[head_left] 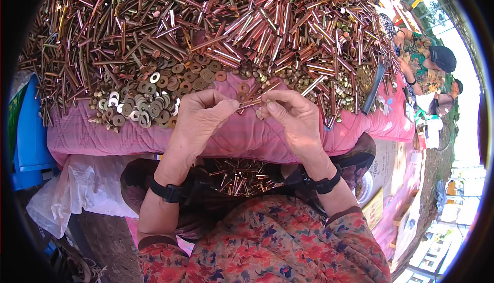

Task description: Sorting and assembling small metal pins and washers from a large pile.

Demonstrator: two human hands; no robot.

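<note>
Over the near edge of the pink quilted cloth (236, 138), my two hands meet at a thin copper-coloured metal rod (250, 103). My left hand (198, 121) pinches its left end between thumb and forefinger. At the other end, the fingers of my right hand (294, 121) are closed on the rod; any small part under those fingertips is hidden. Flat round washers (149, 103) lie heaped beside my left hand. Small brass-coloured nuts (260, 75) are scattered just beyond my fingers. Behind them spreads a big pile of metal tubes and rods (267, 26).
A dark curved strip (374, 88) lies at the pile's right. More metal pieces (242, 177) show below the cloth's edge, between my knees. At left are a blue container (33, 134) and a clear plastic sheet (85, 190). Other people (427, 64) sit at far right.
</note>
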